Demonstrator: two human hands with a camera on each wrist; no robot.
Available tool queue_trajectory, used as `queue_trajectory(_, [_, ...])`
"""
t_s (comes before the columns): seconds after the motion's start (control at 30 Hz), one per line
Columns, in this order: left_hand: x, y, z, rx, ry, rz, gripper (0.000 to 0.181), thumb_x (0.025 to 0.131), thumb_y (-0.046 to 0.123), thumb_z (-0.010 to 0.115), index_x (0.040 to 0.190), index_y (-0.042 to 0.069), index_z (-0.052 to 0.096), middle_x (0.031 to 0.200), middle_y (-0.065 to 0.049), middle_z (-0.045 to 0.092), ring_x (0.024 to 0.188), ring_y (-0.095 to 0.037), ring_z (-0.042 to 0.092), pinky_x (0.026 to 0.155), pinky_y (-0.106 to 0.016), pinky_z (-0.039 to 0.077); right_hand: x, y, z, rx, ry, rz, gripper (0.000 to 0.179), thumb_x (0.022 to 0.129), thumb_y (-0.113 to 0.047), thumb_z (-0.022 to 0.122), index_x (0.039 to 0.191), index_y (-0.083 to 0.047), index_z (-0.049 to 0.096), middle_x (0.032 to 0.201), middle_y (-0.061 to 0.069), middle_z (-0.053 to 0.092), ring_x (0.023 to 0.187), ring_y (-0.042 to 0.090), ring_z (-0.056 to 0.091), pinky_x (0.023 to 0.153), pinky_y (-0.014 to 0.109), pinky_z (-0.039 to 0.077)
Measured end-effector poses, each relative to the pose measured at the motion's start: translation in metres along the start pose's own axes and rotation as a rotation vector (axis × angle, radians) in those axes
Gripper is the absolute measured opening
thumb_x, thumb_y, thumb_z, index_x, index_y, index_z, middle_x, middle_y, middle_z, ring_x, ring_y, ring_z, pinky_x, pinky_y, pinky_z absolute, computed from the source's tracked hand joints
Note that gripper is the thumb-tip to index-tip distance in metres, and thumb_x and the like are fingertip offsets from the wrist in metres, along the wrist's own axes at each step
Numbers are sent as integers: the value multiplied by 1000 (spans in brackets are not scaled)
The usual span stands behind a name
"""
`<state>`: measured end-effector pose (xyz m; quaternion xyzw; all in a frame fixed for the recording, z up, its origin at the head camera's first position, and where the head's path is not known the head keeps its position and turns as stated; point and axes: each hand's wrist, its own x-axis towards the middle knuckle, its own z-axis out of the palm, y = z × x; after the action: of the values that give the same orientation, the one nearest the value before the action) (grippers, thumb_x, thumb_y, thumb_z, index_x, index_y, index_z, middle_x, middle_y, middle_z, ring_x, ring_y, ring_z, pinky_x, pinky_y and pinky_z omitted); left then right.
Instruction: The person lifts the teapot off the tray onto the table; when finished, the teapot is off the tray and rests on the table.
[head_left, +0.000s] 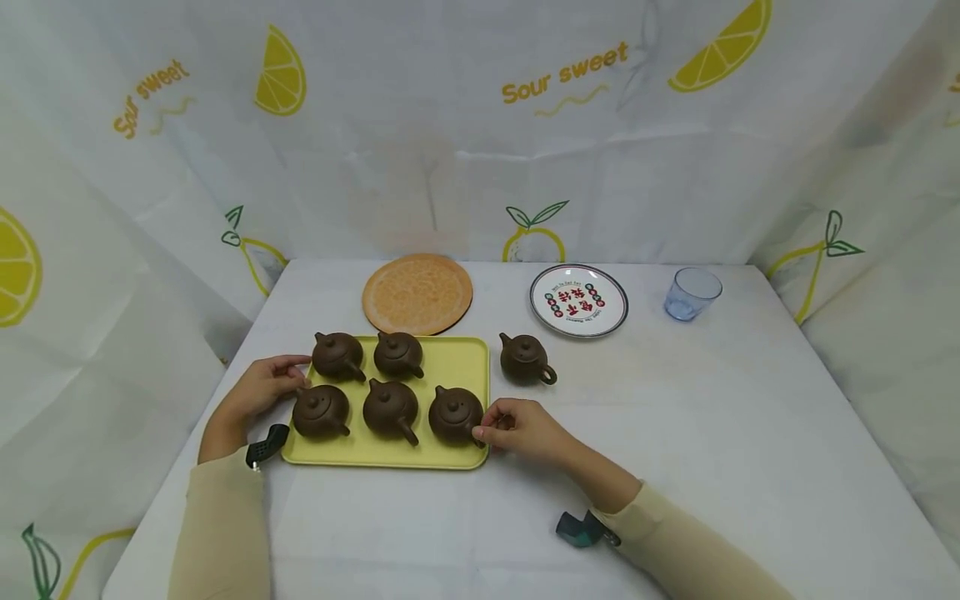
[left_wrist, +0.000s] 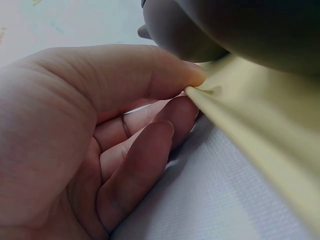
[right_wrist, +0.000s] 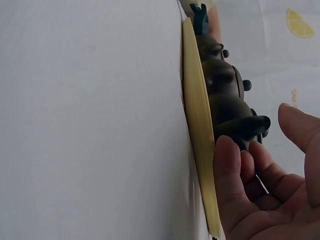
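Observation:
A yellow tray (head_left: pixel 450 458) carries several dark brown teapots, two in the back row and three in front. My left hand (head_left: pixel 264 385) pinches the tray's left edge, thumb over the rim and fingers below it, beside the front-left teapot (head_left: pixel 320 412). At the tray's right end my right hand (head_left: pixel 528 429) is by the handle of the front-right teapot (head_left: pixel 454 414). In the right wrist view, its fingers (right_wrist: pixel 229 155) lie close to that teapot's handle (right_wrist: pixel 245 126), spread with a gap between; contact is unclear. Another teapot (head_left: pixel 524 358) stands on the table right of the tray.
Behind the tray lies a round orange-patterned mat (head_left: pixel 417 294). A white plate (head_left: pixel 579 301) with red lettering is at the back, and a blue glass (head_left: pixel 692 293) stands farther right. White lemon-print cloth (head_left: pixel 450 125) hangs around the table.

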<state>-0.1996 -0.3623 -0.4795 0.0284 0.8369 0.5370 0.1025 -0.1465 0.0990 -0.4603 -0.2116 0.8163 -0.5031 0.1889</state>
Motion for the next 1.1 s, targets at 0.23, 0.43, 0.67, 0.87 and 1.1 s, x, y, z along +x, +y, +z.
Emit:
queue_trajectory(0.23, [-2,-3,0,-18,-2,7,51,91,-1,62,135,-18,42,83,-2,64,75,-6,59,69,-21,49,-1,-4,10,-50,-11,-6,20,87,-30,73,82,-12,65,70,-5,59,63,10,53,56,25,44])
queue_trajectory(0.43, [-2,-2,0,-23,1,-19,51,91,-4,61,135,-18,41,82,-1,63,74,-5,58,68,-21,49,-3,-7,12,26,-41,73,22,90,-29,70,82,-9,63,72,2,63,59,14,61,55,29,51])
queue_trajectory(0.67, [-1,-4,1,-33,6,-26,49,92,-6,59,135,-19,40,82,-2,63,74,-5,59,68,-21,50,-4,-8,14,107,26,141,18,88,-20,71,81,-6,63,74,4,67,65,17,66,59,30,54])
queue_trajectory(0.87, [-2,-3,2,-14,18,-19,52,90,-1,63,136,-16,43,83,-2,63,75,-6,59,68,-22,50,-4,-6,13,108,133,154,14,84,-15,73,79,-4,66,70,5,67,65,17,66,61,28,52])
queue_trajectory(1.1, [1,-4,2,5,43,-38,53,88,4,67,135,-12,47,82,-2,63,75,-7,57,67,-23,50,-7,-4,6,137,162,152,13,85,-14,72,81,-3,66,72,9,69,68,19,67,63,28,52])
